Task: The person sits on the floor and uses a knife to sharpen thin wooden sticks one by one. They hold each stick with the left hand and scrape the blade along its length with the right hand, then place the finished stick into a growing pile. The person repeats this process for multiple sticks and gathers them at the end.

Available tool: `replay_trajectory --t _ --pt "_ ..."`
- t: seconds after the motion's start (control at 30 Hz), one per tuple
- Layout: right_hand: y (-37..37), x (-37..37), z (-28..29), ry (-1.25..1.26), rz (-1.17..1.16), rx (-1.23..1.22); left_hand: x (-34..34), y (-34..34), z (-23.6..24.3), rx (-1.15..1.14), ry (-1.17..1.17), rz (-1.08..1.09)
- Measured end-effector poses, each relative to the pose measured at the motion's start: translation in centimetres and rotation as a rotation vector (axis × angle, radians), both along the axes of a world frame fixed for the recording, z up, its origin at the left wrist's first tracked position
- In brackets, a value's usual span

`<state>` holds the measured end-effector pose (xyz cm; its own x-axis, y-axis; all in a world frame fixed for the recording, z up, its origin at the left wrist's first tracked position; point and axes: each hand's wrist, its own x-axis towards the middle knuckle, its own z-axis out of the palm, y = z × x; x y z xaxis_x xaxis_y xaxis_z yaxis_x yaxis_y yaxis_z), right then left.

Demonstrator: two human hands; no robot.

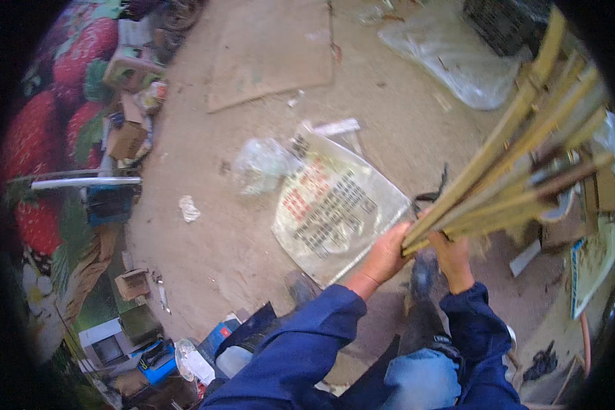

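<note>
A bundle of long yellowish bamboo sticks [488, 154] fans out from my hands toward the upper right, some paler and some browner. My left hand [389, 254] is wrapped round its lower end. Close beside it, my right hand [452, 260] grips the same end from the right, its fingers partly hidden by the sticks. Flat on the floor to the left of the bundle lies a white woven sack [331, 205] with red and dark print. A crumpled clear plastic bag [261, 166] touches the sack's upper left side.
A cardboard sheet [273, 51] lies on the far floor, with clear plastic sheeting [451, 58] and a black crate [502, 26] to its right. Boxes and clutter line the left wall, including an open carton [109, 347]. A cardboard box [568, 225] stands at right.
</note>
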<state>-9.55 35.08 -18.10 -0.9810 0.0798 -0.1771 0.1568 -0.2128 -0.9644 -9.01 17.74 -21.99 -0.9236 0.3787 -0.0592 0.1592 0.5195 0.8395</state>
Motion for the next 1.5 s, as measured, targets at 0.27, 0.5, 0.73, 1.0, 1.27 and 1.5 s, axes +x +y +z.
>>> replay_trajectory --t 0.27,0.5,0.73,1.0,1.27,1.5 --pt "-0.8 0.8 4.3 0.205 0.042 0.208 -2.7 0.2 4.3 0.203 0.159 -0.151" --pt "-1.6 3.0 2.4 0.200 0.160 0.360 -0.2 -1.1 6.1 0.199 0.159 -0.006" --pt "-3.3 3.4 5.6 0.213 0.234 0.102 0.0 -1.5 9.5 0.321 -0.011 0.006" --pt "-4.3 5.2 9.1 0.298 0.169 0.103 1.8 -1.6 13.8 0.274 0.138 0.008" --pt "-6.3 9.3 15.6 0.348 0.257 0.144 7.5 -3.7 16.4 0.097 0.393 0.087" --pt "-8.2 10.9 17.2 0.270 0.342 0.082 9.2 -5.2 18.3 0.354 0.157 0.119"
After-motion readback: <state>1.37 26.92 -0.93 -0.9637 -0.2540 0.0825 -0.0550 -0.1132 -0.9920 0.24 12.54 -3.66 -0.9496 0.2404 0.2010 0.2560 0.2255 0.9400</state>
